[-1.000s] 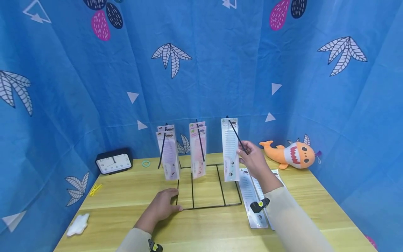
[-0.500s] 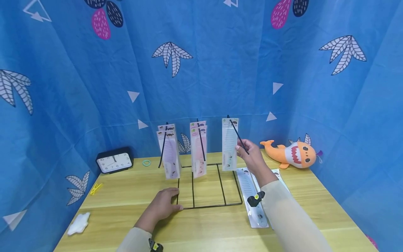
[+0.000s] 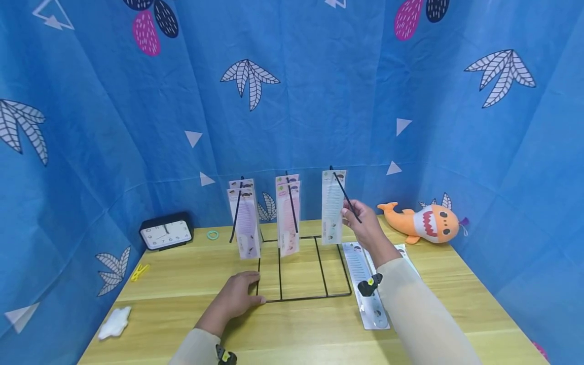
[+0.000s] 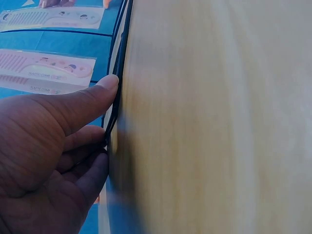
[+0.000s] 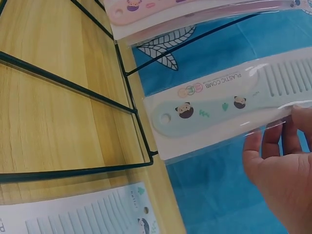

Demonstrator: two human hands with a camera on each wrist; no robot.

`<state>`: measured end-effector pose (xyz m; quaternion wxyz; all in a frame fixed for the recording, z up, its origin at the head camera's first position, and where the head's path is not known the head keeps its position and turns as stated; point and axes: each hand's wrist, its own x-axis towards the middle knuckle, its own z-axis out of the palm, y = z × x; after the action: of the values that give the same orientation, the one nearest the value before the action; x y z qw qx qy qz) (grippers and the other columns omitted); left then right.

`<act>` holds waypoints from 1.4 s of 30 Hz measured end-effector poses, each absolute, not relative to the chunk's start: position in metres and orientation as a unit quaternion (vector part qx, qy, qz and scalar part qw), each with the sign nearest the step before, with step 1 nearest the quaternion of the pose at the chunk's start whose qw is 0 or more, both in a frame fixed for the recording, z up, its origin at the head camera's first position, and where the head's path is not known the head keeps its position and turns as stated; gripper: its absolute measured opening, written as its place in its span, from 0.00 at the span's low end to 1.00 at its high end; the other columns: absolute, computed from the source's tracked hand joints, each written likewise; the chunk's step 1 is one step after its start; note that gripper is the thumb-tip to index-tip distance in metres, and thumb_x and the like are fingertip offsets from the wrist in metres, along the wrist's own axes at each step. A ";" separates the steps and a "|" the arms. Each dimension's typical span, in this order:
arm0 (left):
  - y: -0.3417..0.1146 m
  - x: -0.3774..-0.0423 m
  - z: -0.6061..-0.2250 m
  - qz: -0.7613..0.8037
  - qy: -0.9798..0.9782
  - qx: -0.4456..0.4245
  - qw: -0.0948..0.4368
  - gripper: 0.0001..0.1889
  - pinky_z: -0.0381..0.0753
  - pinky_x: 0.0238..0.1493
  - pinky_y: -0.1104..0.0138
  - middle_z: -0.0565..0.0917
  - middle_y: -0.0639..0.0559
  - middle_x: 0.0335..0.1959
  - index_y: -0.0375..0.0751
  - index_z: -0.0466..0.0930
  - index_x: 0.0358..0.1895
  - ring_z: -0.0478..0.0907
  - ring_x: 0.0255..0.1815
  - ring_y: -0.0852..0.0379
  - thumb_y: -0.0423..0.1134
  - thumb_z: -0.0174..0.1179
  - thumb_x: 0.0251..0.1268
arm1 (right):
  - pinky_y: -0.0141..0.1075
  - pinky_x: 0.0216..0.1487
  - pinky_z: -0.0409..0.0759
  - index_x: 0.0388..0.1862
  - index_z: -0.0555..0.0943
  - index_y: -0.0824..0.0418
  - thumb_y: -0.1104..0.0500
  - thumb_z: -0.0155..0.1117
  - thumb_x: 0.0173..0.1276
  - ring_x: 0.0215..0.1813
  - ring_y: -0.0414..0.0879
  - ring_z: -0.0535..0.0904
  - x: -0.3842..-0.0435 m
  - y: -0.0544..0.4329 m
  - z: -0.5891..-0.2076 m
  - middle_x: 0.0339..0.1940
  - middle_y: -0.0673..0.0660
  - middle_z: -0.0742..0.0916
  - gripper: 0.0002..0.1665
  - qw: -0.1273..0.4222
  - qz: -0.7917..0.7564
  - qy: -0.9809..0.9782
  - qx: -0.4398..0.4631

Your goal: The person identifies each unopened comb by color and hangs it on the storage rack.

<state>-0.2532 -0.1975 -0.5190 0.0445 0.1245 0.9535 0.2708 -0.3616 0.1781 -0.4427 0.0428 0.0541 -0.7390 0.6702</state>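
Note:
My right hand (image 3: 362, 225) pinches the side edge of a packaged pale green comb (image 3: 332, 208), which hangs on the right prong of a black wire rack (image 3: 301, 299). Printed faces and the comb's handle show in the right wrist view, with the fingers (image 5: 273, 141) at the card's edge. At the rack's front left corner, my left hand (image 3: 233, 298) holds the base wire; the left wrist view has the thumb (image 4: 92, 100) against it. Packaged purple combs (image 3: 247, 223) hang on the left prong and packaged pink combs (image 3: 288, 218) on the middle one.
Flat packaged combs (image 3: 366, 286) lie right of the rack, partly under my right forearm. An orange plush shark (image 3: 429, 223) sits at the back right. Leftward are a clock (image 3: 165, 234), a green ring (image 3: 212, 235), a yellow clip (image 3: 139, 272) and a white star-shaped item (image 3: 115, 323).
The green comb package has shifted back along its prong, its lower end now higher in the head view. My right hand moved slightly with it. My left hand stays at the rack corner.

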 end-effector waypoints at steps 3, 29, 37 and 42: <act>-0.197 -0.253 -0.519 0.270 0.953 0.127 0.045 0.34 0.72 0.82 0.40 0.80 0.37 0.75 0.29 0.82 0.70 0.74 0.79 0.32 0.43 0.80 0.64 | 0.58 0.82 0.76 0.72 0.76 0.69 0.60 0.56 0.89 0.76 0.62 0.75 -0.360 0.179 -0.443 0.69 0.70 0.80 0.20 0.050 0.670 -0.738 0.055; -0.196 -0.250 -0.514 0.271 0.952 0.137 0.040 0.35 0.72 0.82 0.39 0.80 0.35 0.75 0.28 0.81 0.70 0.73 0.79 0.31 0.41 0.80 0.64 | 0.67 0.66 0.82 0.78 0.67 0.73 0.49 0.76 0.74 0.69 0.74 0.75 -0.255 0.289 -0.460 0.71 0.78 0.78 0.46 0.005 0.310 -0.945 -0.100; -0.199 -0.251 -0.518 0.268 0.953 0.137 0.040 0.34 0.73 0.82 0.41 0.80 0.36 0.75 0.28 0.81 0.70 0.74 0.78 0.32 0.42 0.80 0.65 | 0.63 0.58 0.84 0.73 0.66 0.79 0.50 0.80 0.69 0.54 0.69 0.79 -0.236 0.305 -0.474 0.62 0.81 0.79 0.49 -0.087 0.252 -0.954 -0.136; -0.199 -0.252 -0.519 0.273 0.952 0.134 0.042 0.35 0.73 0.81 0.41 0.80 0.36 0.75 0.29 0.81 0.71 0.73 0.79 0.32 0.42 0.80 0.65 | 0.56 0.51 0.86 0.71 0.67 0.80 0.49 0.82 0.67 0.49 0.65 0.79 -0.232 0.310 -0.483 0.54 0.76 0.82 0.50 -0.119 0.243 -0.953 -0.138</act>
<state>-0.2517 -0.1988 -0.5189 0.0421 0.1341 0.9517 0.2728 -0.2319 0.3097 -0.4827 -0.1193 -0.1377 -0.9529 0.2425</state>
